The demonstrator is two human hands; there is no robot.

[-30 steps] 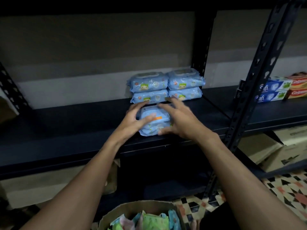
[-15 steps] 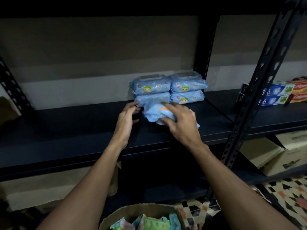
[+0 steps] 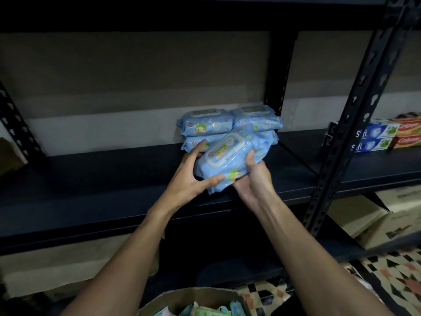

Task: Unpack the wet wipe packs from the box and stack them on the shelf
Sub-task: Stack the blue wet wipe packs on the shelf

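Both hands hold one blue wipe pack [image 3: 230, 158]. The left hand [image 3: 189, 179] grips its left side and the right hand [image 3: 255, 179] grips its right side from below. The pack is tilted, just above the dark shelf [image 3: 91, 179]. It sits near the stacked packs [image 3: 205, 124] farther back. The box [image 3: 182, 297] with more packs is down low. Toothpaste boxes [image 3: 376, 137] sit far right.

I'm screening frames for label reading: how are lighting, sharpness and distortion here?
Head view: dim overall, edges falling to black; the held wipe pack is best lit, its print soft but recognisable; the shelf upright leans and bows from wide-angle distortion; the box at the bottom is blurry.
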